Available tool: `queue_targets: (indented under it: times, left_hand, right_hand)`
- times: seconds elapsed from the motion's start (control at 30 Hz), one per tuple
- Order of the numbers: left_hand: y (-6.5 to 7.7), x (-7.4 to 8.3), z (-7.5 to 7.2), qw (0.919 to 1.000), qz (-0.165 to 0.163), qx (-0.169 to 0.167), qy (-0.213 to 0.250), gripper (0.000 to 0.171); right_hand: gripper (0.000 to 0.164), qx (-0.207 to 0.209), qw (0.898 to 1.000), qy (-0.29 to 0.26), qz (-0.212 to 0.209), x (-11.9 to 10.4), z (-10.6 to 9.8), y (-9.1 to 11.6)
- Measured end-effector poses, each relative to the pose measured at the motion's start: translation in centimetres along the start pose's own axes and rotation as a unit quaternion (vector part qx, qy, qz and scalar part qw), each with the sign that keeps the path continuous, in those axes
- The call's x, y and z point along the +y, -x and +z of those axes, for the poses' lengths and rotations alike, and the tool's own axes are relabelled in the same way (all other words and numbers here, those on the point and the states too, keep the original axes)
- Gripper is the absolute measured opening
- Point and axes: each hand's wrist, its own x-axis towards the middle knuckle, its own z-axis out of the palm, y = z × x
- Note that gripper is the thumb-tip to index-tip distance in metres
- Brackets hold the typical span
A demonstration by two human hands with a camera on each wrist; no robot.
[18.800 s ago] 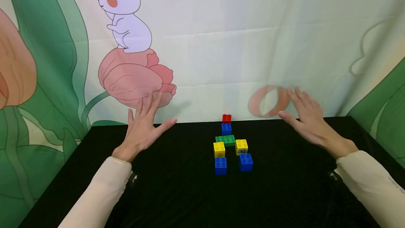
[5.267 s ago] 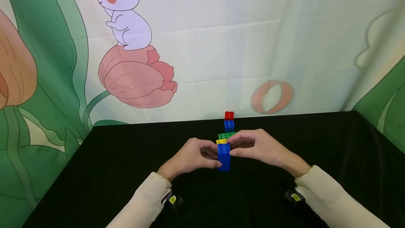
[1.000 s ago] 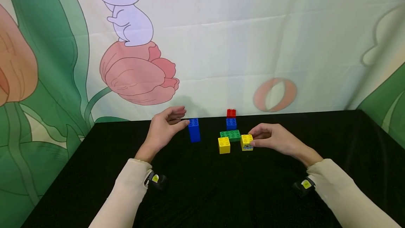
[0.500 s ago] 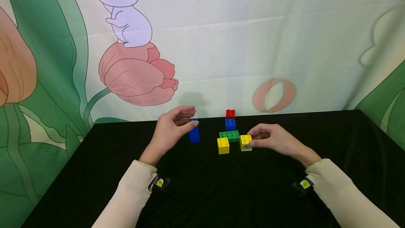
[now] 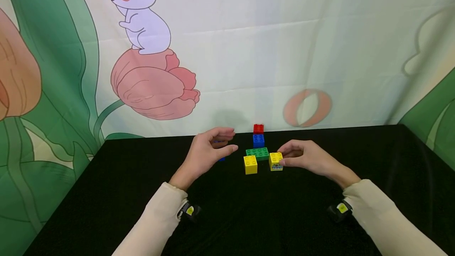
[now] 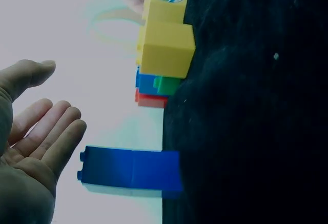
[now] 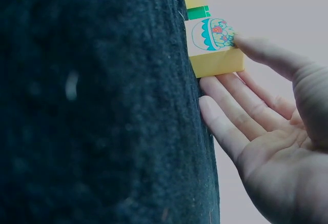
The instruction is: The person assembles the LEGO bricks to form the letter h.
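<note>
Currently the left hand (image 5: 207,150) gapes empty while the right hand (image 5: 306,156) pinches a printed yellow brick (image 5: 275,161).

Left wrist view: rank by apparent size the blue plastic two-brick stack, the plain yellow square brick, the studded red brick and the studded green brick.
1. Blue plastic two-brick stack
2. Plain yellow square brick
Unranked: studded red brick, studded green brick; visible parts look similar.

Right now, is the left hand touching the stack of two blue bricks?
Apart. The left wrist view shows a plain pale gap between the fingers of the left hand and the stack of two blue bricks.
</note>
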Motion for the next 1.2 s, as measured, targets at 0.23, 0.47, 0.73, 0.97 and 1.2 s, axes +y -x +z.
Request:
queue_targets:
  times: [0.23, 0.47, 0.73, 0.97, 1.2]
  left_hand:
    - [0.0, -0.3, 1.1, 0.9993, -0.021, -0.031, 0.001, 0.043]
    - [0.0, -0.8, 1.8, 0.9983, -0.034, -0.046, -0.006, 0.043]
    - [0.1, -1.6, 2.4, 0.9970, -0.040, -0.065, -0.009, 0.041]
    - [0.1, -2.1, 2.8, 0.9951, -0.050, -0.086, -0.003, 0.040]
    - [0.0, -2.4, 3.0, 0.9933, -0.058, -0.100, 0.003, 0.038]
  right_hand:
    - [0.044, 0.002, 1.000, -0.002, -0.002, 0.1, 0.0, 0.0]
    - [0.044, 0.001, 1.000, -0.006, -0.001, 0.0, 0.0, -0.1]
    - [0.043, 0.001, 1.000, -0.009, -0.005, 0.0, 0.1, 0.0]
    - [0.044, 0.000, 1.000, -0.014, -0.005, 0.0, 0.0, -0.1]
    - [0.044, -0.001, 1.000, -0.011, -0.006, 0.0, 0.0, 0.0]
